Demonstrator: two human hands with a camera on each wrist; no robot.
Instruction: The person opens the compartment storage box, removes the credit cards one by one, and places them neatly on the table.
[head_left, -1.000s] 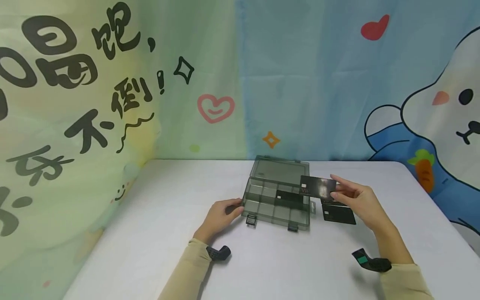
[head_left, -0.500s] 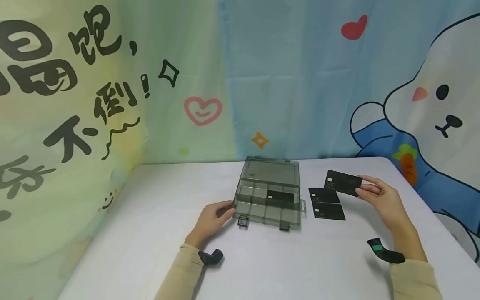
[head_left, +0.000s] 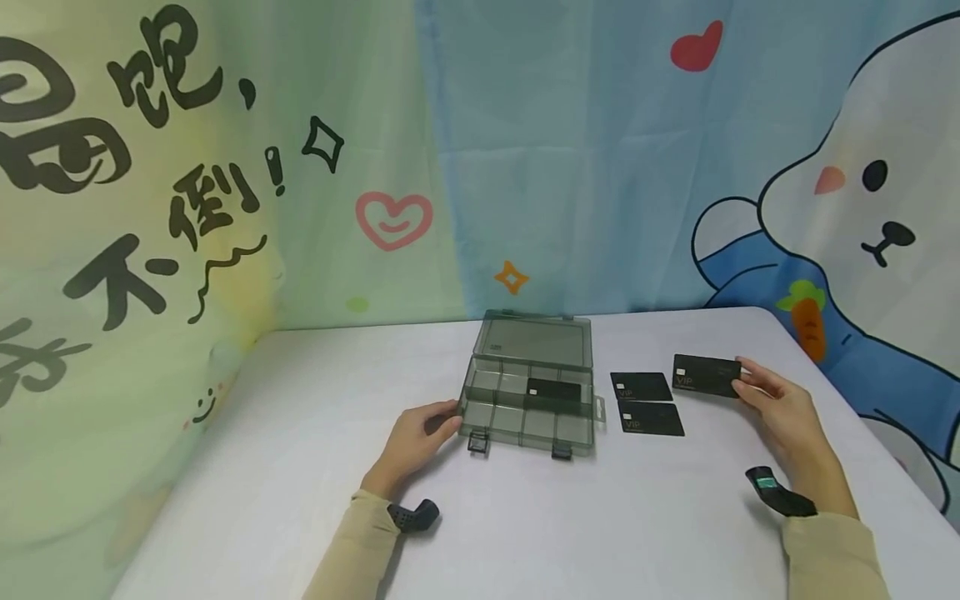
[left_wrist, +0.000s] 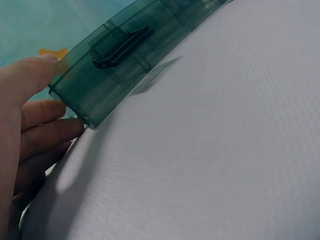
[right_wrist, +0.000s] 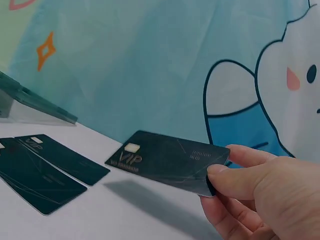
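Note:
A translucent grey-green compartment box (head_left: 517, 427) lies with its lid raised, and one black card (head_left: 553, 391) sits in it. At the box's front left corner my left hand (head_left: 411, 442) holds on, thumb near the rim and fingers against the side. My right hand (head_left: 783, 408) pinches another black VIP card (right_wrist: 167, 161) by its right end, thumb on its face. The right wrist view shows that card raised over the table, with its shadow below. Two more black VIP cards, a rear card (head_left: 641, 386) and a front card (head_left: 651, 418), lie right of the box.
The box stands on a white table (head_left: 585, 525), whose back edge meets a printed curtain (head_left: 555, 167). Two dark latches, a left latch (head_left: 477, 442) and a right latch (head_left: 562, 451), stick out at the box's front.
My right hand has carried its card away from above the box, over to the right and lower beside the two lying cards. The left hand keeps its place at the box; the head view has shifted.

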